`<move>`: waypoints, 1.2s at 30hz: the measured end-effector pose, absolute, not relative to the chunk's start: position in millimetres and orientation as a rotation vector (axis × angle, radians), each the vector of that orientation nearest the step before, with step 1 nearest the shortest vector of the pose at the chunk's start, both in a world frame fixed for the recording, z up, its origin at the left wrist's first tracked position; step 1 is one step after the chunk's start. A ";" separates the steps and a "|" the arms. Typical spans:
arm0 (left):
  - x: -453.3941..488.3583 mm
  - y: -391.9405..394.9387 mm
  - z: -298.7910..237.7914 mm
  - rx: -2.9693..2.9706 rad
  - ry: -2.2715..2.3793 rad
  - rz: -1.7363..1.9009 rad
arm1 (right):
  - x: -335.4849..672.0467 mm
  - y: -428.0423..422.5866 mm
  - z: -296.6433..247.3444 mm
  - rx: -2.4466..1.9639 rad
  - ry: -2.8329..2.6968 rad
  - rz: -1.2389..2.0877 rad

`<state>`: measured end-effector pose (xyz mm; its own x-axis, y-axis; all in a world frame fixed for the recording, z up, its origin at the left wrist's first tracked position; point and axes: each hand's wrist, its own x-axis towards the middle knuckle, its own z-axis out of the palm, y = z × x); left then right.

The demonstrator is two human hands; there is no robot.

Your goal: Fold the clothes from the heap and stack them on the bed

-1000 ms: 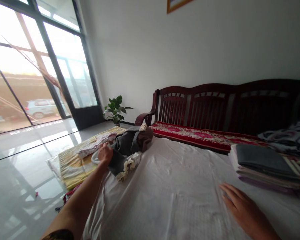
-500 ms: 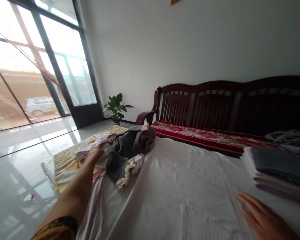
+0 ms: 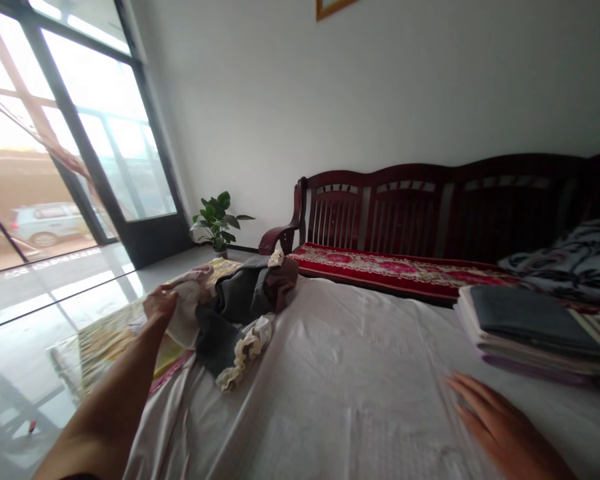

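Observation:
My left hand [image 3: 161,302] reaches to the far left of the covered surface, fingers closed on a whitish piece of clothing [image 3: 184,313]. Right beside that cloth lies a rumpled dark grey garment [image 3: 230,300] with cream ruffled trim, and a brown part shows at its far side. My right hand [image 3: 497,417] is at the lower right, fingers stretched out over the white sheet [image 3: 360,373], holding nothing. Just beyond it sits a stack of folded cloths [image 3: 535,320], dark grey on top with pale and purple layers below.
A yellow patterned cloth [image 3: 105,340] lies under the loose clothes at the left. Behind the sheet stands a dark wooden bench [image 3: 340,207] with a red floral cushion [image 3: 380,267]. A potted plant [image 3: 219,220] and glass doors [image 3: 105,133] are at the back left.
My left hand has lifted the whitish clothing a little and shifted left; a pale bundle near it has moved. The view has turned slightly right. My right hand stays flat near the stack.

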<state>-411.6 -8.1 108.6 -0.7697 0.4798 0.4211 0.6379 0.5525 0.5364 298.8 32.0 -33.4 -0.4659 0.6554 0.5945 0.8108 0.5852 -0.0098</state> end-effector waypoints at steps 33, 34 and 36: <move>-129.1 -30.1 55.7 -2.264 -2.333 -0.591 | 211.6 4.1 10.7 -1.268 -2.054 0.451; -124.4 -28.6 55.9 -2.303 -2.290 -0.652 | 203.5 7.4 13.4 -1.277 -2.014 0.522; -112.7 -28.3 57.3 -2.369 -2.166 -0.860 | 187.1 16.5 16.0 -1.302 -1.880 0.705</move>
